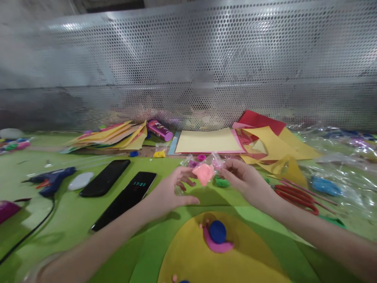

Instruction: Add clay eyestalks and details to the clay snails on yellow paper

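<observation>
A small clear bag with a lump of salmon-pink modelling clay (204, 173) is held up in the middle, above the table. My right hand (246, 181) pinches the bag's right edge between thumb and fingers. On the other side, my left hand (172, 188) has its fingers curved and its thumb well apart; its fingertips are close to the clay, and I cannot tell whether they touch it. Below both hands lies a yellow paper circle (250, 251) on green paper. It bears a clay snail with a pink body (216, 246) and a blue round shell (218, 232).
Two black phones (125, 200) and a blue glue gun (54, 179) lie left. Red-handled scissors (296, 196) and crumpled clear plastic (350, 169) are right. Coloured paper (114, 135), a purple tube (160, 130) and cream sheets (206, 140) line a perforated metal panel (188, 70).
</observation>
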The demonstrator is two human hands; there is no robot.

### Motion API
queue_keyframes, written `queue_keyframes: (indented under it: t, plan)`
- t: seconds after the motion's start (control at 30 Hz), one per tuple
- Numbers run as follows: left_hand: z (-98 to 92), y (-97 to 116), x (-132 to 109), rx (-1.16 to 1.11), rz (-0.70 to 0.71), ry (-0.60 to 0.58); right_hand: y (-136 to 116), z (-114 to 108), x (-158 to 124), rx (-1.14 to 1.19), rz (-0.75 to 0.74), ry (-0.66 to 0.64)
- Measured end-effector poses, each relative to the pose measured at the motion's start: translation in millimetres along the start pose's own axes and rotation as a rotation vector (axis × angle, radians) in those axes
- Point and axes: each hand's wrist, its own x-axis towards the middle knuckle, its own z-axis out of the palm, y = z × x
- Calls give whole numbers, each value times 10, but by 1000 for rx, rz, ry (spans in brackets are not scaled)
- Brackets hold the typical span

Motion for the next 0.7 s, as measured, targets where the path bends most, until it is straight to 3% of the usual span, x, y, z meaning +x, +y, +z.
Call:
queue_keyframes:
  t: [0.13,0.23,0.7]
  plan:
    - [23,10,-65,292,27,-178,102,-74,21,6,6,132]
    - [57,-15,-76,348,101,-291,174,-112,15,6,11,188]
    - [146,-81,-84,388,174,-287,300,-78,-31,78,-16,163]
